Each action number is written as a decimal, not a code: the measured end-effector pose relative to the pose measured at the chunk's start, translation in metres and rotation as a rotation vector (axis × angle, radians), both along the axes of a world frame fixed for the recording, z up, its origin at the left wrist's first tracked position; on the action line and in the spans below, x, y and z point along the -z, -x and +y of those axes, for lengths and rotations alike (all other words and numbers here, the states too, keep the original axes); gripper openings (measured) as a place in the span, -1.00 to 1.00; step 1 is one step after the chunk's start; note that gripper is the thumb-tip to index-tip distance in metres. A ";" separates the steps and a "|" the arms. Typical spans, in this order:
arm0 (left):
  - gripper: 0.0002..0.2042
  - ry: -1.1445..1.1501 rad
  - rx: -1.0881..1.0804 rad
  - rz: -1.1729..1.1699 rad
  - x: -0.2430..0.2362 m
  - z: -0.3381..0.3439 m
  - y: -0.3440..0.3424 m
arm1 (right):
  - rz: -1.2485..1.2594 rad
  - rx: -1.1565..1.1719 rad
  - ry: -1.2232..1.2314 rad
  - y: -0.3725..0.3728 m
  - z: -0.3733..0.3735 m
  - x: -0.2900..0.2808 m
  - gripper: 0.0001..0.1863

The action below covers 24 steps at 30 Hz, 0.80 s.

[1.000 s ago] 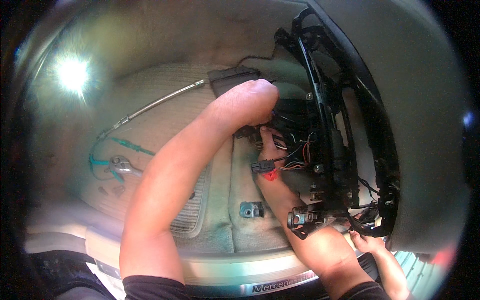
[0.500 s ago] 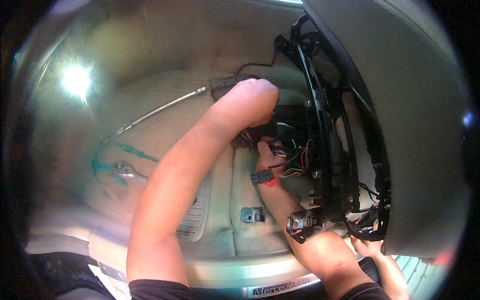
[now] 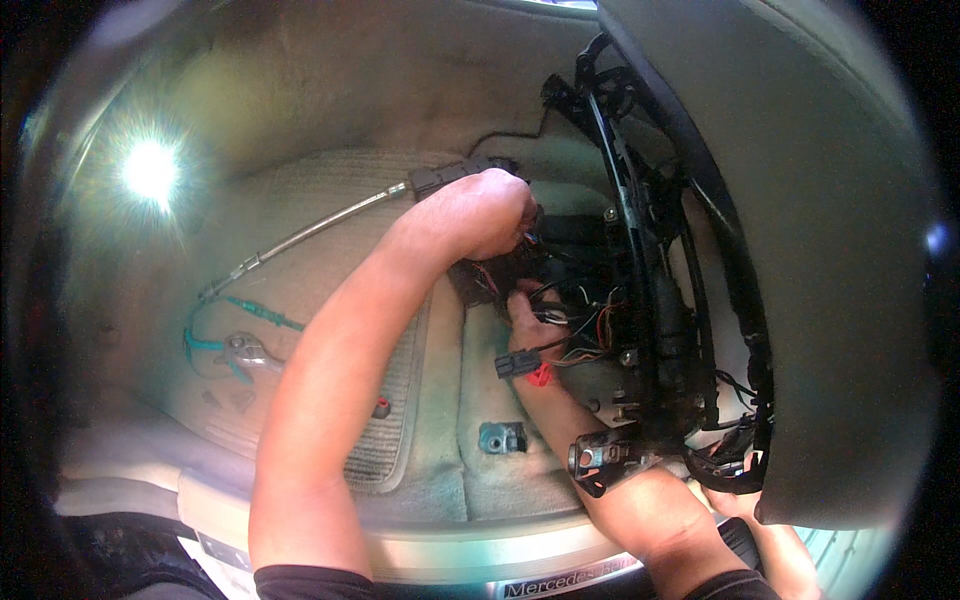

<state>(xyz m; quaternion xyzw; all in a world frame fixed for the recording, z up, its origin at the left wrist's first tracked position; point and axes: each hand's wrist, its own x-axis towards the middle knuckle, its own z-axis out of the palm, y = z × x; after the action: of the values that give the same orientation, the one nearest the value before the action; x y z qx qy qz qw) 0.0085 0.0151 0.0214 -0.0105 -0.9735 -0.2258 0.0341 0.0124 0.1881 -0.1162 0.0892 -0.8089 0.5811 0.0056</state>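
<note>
My left hand (image 3: 490, 212) is curled at a black module with wiring (image 3: 500, 275); what its fingers grip is hidden behind them. My right hand (image 3: 530, 315) reaches under the seat's black metal frame (image 3: 630, 200) among thin coloured wires, its thumb at the module and most fingers hidden. A black connector (image 3: 517, 363) with a red piece (image 3: 540, 375) hangs over my right wrist. A dark cover (image 3: 435, 180) lies just beyond my left hand.
A long extension bar (image 3: 320, 220), a ratchet (image 3: 250, 355) and a teal lead with probe (image 3: 250, 305) lie on the carpeted floor (image 3: 440, 400), near a bright lamp (image 3: 150, 170). A metal bracket (image 3: 500, 437) is below. Another person's hand (image 3: 730, 500) is at lower right.
My left hand has shifted slightly left and down at the module. My right hand and the hanging connector appear somewhat lower in the picture, as does the scene around them.
</note>
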 end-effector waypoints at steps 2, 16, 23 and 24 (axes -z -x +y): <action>-0.82 -0.019 0.018 -0.013 0.001 0.000 -0.001 | 0.041 -0.001 0.010 0.001 -0.001 0.003 -0.72; -0.79 -0.112 0.012 -0.006 -0.002 0.001 -0.006 | 0.199 -0.037 -0.066 -0.001 0.002 -0.006 -0.77; -0.84 -0.147 0.027 0.051 -0.001 0.001 -0.005 | 0.089 -0.040 -0.064 0.004 0.004 0.008 -0.77; -0.85 -0.160 0.016 0.068 0.000 0.000 -0.006 | 0.091 -0.081 -0.052 0.002 0.003 0.006 -0.74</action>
<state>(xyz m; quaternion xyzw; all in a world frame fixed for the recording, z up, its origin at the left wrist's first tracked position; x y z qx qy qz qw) 0.0148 0.0152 0.0212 -0.0230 -0.9505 -0.3027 0.0660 0.0103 0.1908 -0.1220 0.1483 -0.8183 0.5550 0.0165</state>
